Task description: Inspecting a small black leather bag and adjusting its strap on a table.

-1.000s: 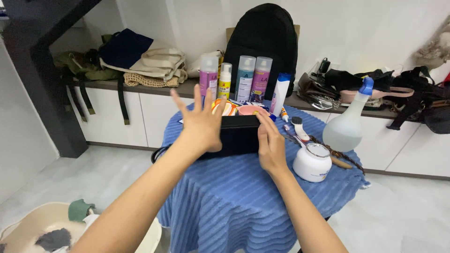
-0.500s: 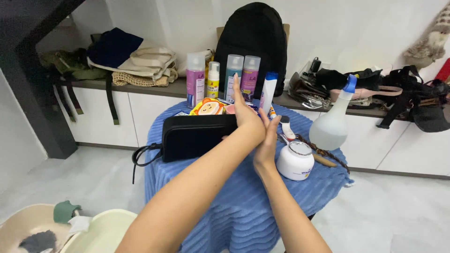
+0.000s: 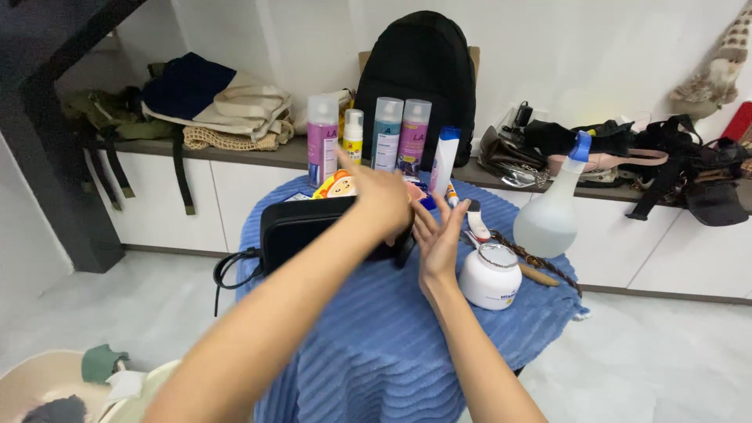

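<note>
The black pouch bag [image 3: 313, 231] lies on its side on the blue ribbed cloth [image 3: 392, 345], at the round table's left half. The left hand [image 3: 380, 200] rests loosely spread over the bag's right end, gripping nothing firmly; the right hand [image 3: 440, 239] stands open beside it, empty. The bag appears soft-walled and light, likely smooth; its body or its strap [image 3: 231, 266] offers hold. Behind stand three spray cans [image 3: 323, 141] with pink, blue and purple labels, a white tube [image 3: 443, 160], a translucent spray bottle [image 3: 548, 211] and a white jar [image 3: 491, 276].
</note>
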